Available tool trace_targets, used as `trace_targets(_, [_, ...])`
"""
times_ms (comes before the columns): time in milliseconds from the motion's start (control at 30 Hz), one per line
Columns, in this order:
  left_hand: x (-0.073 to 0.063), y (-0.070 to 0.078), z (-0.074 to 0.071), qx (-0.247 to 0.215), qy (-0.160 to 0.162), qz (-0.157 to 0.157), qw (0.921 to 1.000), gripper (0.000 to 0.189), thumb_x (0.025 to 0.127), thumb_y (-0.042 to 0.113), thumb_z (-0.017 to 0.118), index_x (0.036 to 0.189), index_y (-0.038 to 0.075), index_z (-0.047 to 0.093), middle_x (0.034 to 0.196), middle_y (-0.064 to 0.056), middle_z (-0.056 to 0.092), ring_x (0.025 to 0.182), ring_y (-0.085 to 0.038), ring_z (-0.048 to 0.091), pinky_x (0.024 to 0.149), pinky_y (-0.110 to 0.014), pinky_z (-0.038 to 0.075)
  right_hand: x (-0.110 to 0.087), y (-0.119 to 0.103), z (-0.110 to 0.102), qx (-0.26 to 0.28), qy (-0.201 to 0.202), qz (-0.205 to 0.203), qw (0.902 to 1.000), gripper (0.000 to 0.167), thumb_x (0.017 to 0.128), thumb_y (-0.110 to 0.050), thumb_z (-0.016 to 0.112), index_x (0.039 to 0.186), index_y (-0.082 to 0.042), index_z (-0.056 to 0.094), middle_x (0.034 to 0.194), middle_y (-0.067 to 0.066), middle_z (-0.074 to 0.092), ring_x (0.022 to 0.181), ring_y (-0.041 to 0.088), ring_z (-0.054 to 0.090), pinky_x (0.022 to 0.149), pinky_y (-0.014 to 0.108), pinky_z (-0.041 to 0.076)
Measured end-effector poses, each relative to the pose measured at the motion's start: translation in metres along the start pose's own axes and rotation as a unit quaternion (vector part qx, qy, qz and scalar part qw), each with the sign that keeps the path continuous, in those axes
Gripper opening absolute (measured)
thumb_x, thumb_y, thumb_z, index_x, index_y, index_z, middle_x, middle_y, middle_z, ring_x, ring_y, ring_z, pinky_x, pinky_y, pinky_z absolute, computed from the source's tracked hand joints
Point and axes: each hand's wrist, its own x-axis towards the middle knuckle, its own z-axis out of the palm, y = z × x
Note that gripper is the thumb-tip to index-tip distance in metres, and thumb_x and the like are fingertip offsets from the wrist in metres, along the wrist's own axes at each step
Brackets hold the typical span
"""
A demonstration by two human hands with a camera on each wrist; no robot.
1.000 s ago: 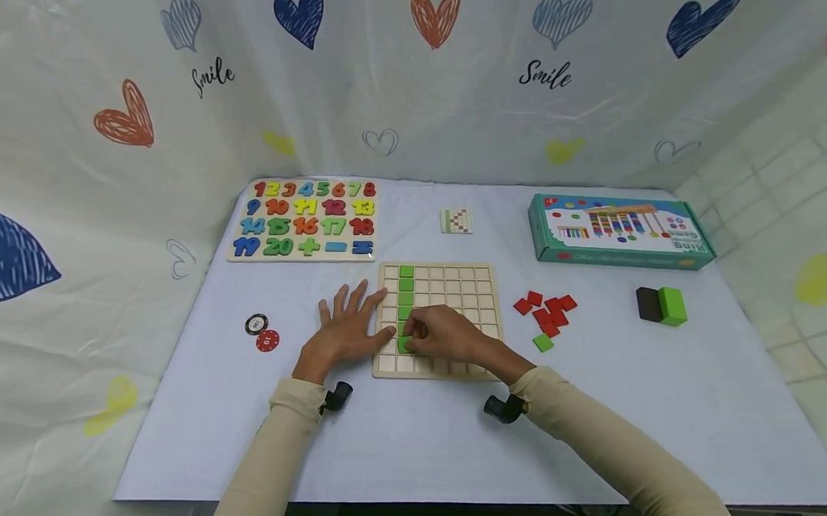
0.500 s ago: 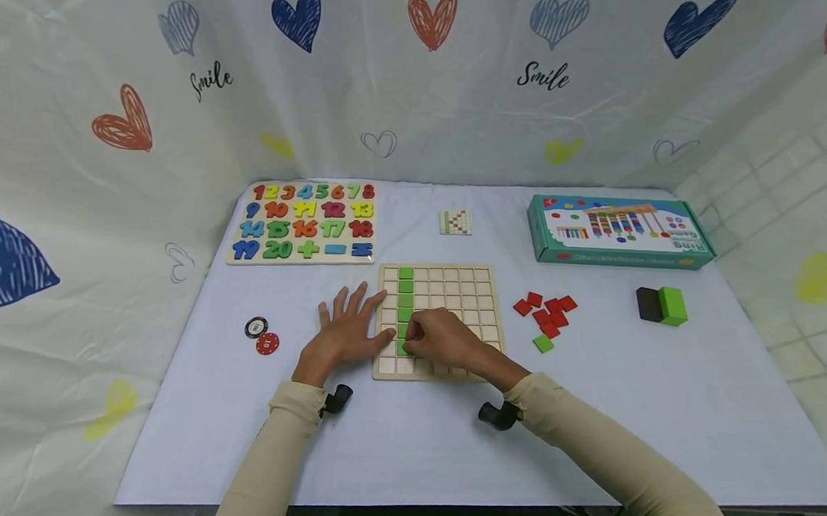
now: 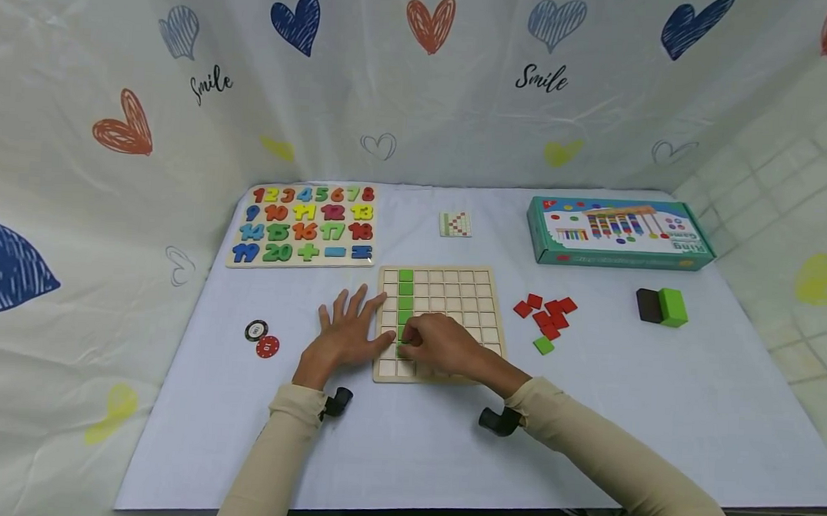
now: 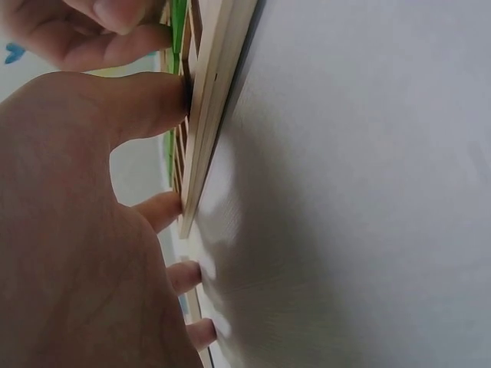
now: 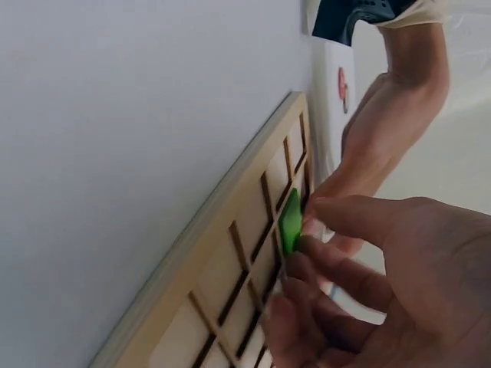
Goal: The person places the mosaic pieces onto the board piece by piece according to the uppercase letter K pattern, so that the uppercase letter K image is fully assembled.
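Note:
A wooden grid board [image 3: 460, 291] lies in the middle of the table, with a column of green square tiles [image 3: 405, 302] down its second row of cells from the left. My left hand [image 3: 346, 333] is spread flat, thumb and index finger touching the board's left side, the other fingertips on the cloth. Over the lower end of the column, my right hand [image 3: 444, 342] has its fingers curled and pinches the lowest green tile [image 5: 290, 222] between thumb and fingertips, at its cell. In the left wrist view the board's edge [image 4: 219, 69] stands under my left thumb.
Red tiles [image 3: 549, 318] and one loose green tile [image 3: 544, 345] lie right of the board. Farther right are black and green blocks [image 3: 661, 307] and a toy box [image 3: 622, 235]. Behind are a number puzzle [image 3: 304, 226] and pattern card [image 3: 455, 224]; two chips [image 3: 262, 338] lie left.
My right hand's fingertips have shifted slightly down over the lowest tile, covering more of it. My left hand stays on the board's side. The head view has tilted up a little.

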Motion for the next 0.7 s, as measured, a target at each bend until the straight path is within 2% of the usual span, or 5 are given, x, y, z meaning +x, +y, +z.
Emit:
trace_targets(167, [-0.002,0.002,-0.001,0.002,-0.001,0.000,1.0000,0.080,0.102,0.058,0.056,0.170,0.027,0.027,0.179,-0.012,0.008,0.162,-0.045,-0.001,0.122,-0.078,0.000,-0.004,0.008,-0.003,-0.014,0.002,-0.009,0.9999,0.010,0.098,-0.025,0.078,0.101,-0.016,0.078,0.091,-0.005,0.064,0.081,0.009,0.058,0.068,0.029,0.051])
trace_targets(267, [-0.002,0.003,-0.001,0.002,-0.002,0.001,1.0000,0.081,0.101,0.059,0.056,0.169,0.027,0.027,0.179,-0.012,0.009,0.162,-0.045,0.000,0.121,-0.079,0.002,-0.008,0.015,-0.012,-0.015,0.002,-0.005,0.9999,0.010,0.098,-0.025,0.077,0.103,-0.017,0.078,0.092,-0.004,0.066,0.081,0.010,0.059,0.066,0.028,0.051])
trace_targets(467, [0.001,0.002,0.000,-0.006,-0.004,-0.001,1.0000,0.081,0.100,0.058,0.056,0.170,0.028,0.026,0.179,-0.012,0.008,0.162,-0.045,-0.001,0.122,-0.078,0.000,-0.021,0.037,-0.046,-0.005,0.001,0.016,0.9999,0.010,0.098,-0.021,0.076,0.106,-0.015,0.077,0.092,-0.002,0.071,0.084,0.015,0.064,0.068,0.030,0.054])
trace_targets(633, [0.005,-0.003,0.003,-0.015,-0.008,-0.003,0.9999,0.083,0.100,0.058,0.056,0.170,0.028,0.024,0.179,-0.011,0.005,0.162,-0.044,-0.004,0.121,-0.078,-0.004,-0.039,0.072,-0.076,-0.022,-0.007,0.054,0.9983,0.014,0.098,-0.021,0.076,0.109,-0.012,0.076,0.096,0.002,0.074,0.085,0.018,0.066,0.067,0.031,0.054])
trace_targets(700, [0.005,-0.004,0.003,-0.017,-0.004,-0.001,0.9998,0.082,0.100,0.056,0.057,0.170,0.027,0.026,0.179,-0.012,0.006,0.162,-0.045,-0.003,0.121,-0.078,-0.004,-0.048,0.086,-0.088,-0.037,-0.020,0.076,0.9962,0.016,0.099,-0.022,0.075,0.111,-0.011,0.075,0.100,0.004,0.075,0.088,0.019,0.067,0.070,0.035,0.055])
